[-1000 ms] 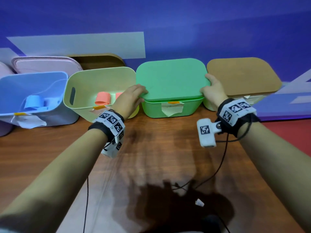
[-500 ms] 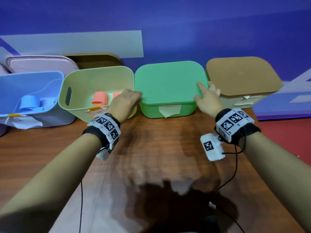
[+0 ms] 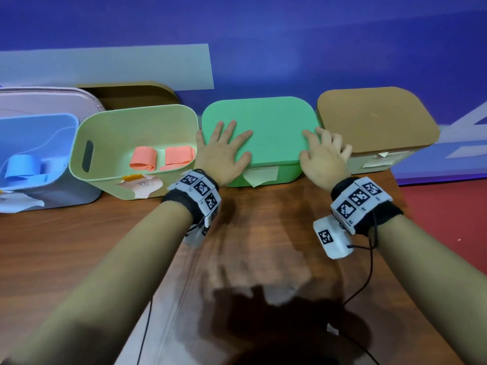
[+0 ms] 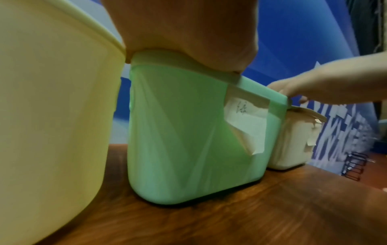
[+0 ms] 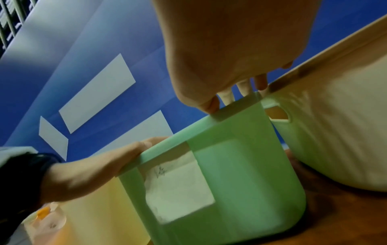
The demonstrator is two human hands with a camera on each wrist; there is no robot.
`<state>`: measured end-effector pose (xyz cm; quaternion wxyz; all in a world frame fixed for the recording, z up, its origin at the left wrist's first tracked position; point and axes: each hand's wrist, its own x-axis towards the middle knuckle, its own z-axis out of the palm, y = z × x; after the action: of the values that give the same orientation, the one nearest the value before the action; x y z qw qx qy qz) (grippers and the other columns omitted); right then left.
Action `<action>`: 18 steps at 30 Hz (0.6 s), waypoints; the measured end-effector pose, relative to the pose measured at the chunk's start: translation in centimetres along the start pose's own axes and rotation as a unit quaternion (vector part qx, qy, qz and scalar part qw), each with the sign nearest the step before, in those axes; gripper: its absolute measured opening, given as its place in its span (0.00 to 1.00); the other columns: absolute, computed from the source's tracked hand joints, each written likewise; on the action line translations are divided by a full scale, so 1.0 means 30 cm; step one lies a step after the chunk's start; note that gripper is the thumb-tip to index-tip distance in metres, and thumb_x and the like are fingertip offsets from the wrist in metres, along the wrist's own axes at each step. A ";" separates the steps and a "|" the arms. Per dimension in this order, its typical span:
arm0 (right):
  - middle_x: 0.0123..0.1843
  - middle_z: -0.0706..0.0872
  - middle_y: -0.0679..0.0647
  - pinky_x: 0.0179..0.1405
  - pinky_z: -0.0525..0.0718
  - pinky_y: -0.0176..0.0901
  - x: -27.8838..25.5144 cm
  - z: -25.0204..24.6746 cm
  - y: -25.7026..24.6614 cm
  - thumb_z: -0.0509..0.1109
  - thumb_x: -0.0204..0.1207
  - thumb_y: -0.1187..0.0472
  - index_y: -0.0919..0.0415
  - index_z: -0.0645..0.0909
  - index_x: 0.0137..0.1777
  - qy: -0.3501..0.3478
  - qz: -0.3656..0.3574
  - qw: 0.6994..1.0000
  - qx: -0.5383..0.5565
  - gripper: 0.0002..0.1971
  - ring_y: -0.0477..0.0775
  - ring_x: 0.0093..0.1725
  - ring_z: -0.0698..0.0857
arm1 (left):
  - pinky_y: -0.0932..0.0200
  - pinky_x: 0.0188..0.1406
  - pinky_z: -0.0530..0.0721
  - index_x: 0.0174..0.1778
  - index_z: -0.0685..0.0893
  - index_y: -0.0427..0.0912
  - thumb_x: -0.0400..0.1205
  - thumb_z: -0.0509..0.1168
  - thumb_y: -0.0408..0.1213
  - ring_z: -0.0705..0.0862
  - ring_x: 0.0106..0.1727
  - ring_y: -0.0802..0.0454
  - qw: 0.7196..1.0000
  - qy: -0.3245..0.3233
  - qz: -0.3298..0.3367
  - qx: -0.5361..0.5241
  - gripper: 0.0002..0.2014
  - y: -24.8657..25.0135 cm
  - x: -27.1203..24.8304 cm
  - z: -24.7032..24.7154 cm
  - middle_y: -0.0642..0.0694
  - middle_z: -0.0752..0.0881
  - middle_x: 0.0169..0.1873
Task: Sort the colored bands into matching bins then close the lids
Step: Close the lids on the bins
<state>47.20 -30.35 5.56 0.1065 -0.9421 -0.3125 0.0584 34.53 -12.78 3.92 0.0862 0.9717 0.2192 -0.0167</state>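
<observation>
Brown wooden tabletop point(image 3: 263, 233) carries a row of bins against a blue wall. Both hands lie flat, fingers spread, on the flat green plastic lid point(image 3: 274, 127) covering the green plastic bin point(image 4: 188, 140): left hand point(image 3: 221, 151) at its left edge, right hand point(image 3: 322, 156) at its right. Left of it, two coral bands point(image 3: 160, 158) lie in the open yellow-green bin point(image 3: 110, 177).

A deep blue wall point(image 3: 290, 35) ran behind the glossy reddish-brown wooden worktop point(image 3: 263, 233), with pale grey rectangular panels point(image 3: 105, 67) set on it. To the right, beyond the worktop's edge, lay a red floor point(image 3: 448, 206). Soft light gleamed off the wood grain. A black wire rack point(image 4: 353, 165) stood low by the far wall.
</observation>
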 end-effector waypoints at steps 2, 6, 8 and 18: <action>0.79 0.62 0.57 0.73 0.52 0.57 0.045 -0.028 0.000 0.54 0.81 0.59 0.57 0.65 0.77 0.035 -0.005 0.999 0.031 0.23 0.58 0.77 0.57 | 0.32 0.77 0.42 0.80 0.54 0.64 0.84 0.47 0.56 0.46 0.84 0.47 1.000 0.000 0.002 -0.001 0.26 -0.006 0.004 0.001 0.49 0.50 0.83; 0.84 0.52 0.55 0.80 0.42 0.53 0.164 -0.103 -0.046 0.52 0.83 0.59 0.56 0.57 0.82 0.125 -0.029 0.985 0.120 0.26 0.55 0.83 0.47 | 0.33 0.77 0.42 0.80 0.56 0.64 0.78 0.42 0.59 0.46 0.84 0.48 1.000 0.005 -0.003 -0.008 0.30 -0.007 0.004 0.009 0.50 0.51 0.83; 0.85 0.48 0.54 0.81 0.42 0.53 0.199 -0.072 -0.068 0.50 0.84 0.56 0.55 0.53 0.83 0.096 -0.051 0.989 0.101 0.27 0.54 0.84 0.45 | 0.34 0.77 0.41 0.80 0.56 0.65 0.76 0.40 0.59 0.46 0.84 0.48 1.000 0.007 -0.004 -0.008 0.31 -0.006 0.005 0.011 0.50 0.51 0.83; 0.85 0.43 0.54 0.81 0.41 0.55 0.220 0.049 -0.053 0.45 0.83 0.42 0.55 0.44 0.83 -0.051 -0.050 0.996 -0.048 0.33 0.53 0.84 0.43 | 0.41 0.80 0.43 0.80 0.55 0.63 0.76 0.41 0.59 0.47 0.84 0.46 1.000 0.000 0.007 -0.009 0.32 -0.010 0.011 -0.001 0.48 0.51 0.83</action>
<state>51.28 -24.89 4.21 0.0476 -0.9250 -0.3670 0.0863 34.70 -12.38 3.87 0.0954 0.9724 0.2126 -0.0141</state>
